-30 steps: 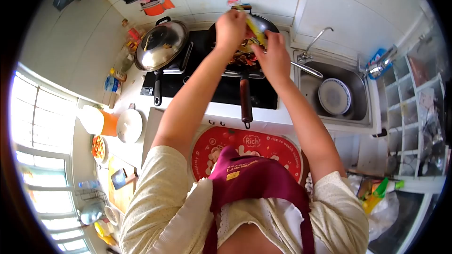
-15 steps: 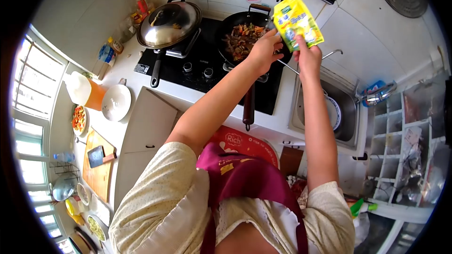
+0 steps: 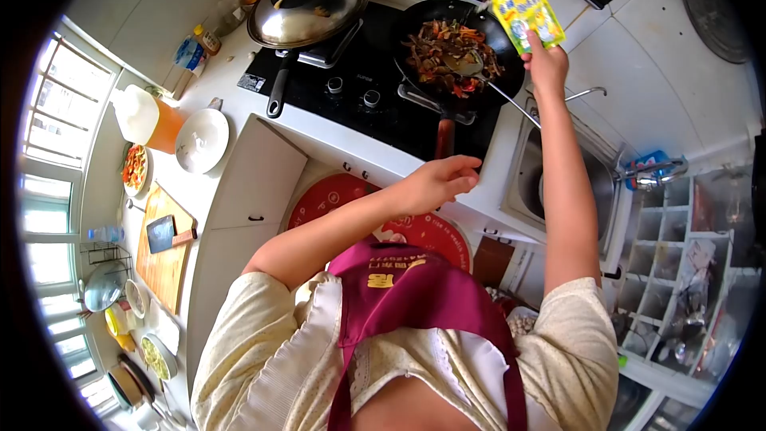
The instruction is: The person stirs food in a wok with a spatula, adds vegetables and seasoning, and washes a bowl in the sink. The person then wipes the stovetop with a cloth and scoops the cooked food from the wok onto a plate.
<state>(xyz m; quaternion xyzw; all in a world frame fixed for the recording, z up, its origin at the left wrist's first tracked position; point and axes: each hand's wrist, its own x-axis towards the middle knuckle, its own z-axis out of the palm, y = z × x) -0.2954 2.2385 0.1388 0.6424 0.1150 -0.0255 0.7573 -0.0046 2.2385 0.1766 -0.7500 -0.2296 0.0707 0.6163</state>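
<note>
My right hand (image 3: 546,68) is closed on a yellow seasoning packet (image 3: 527,12), raised at the right rim of the black wok (image 3: 517,52). Sliced meat with orange and red vegetable pieces (image 3: 447,44) fills the middle of the wok. A metal ladle (image 3: 471,66) rests with its bowl in the food, its handle leaning out over the rim toward the sink. My left hand (image 3: 437,184) holds nothing; its fingers are loosely stretched just below the wok's brown handle (image 3: 445,140), in front of the counter edge.
A lidded pan (image 3: 307,8) sits on the left burner of the black stove (image 3: 351,80). To the right is a metal sink (image 3: 527,172). On the left counter are a white bowl (image 3: 202,141), an orange-filled jug (image 3: 148,120) and a cleaver (image 3: 163,233) on a cutting board (image 3: 171,271).
My left hand has dropped from beside the packet to below the wok handle. My right hand keeps the packet by the wok's rim. The view has shifted slightly, and the ladle now shows.
</note>
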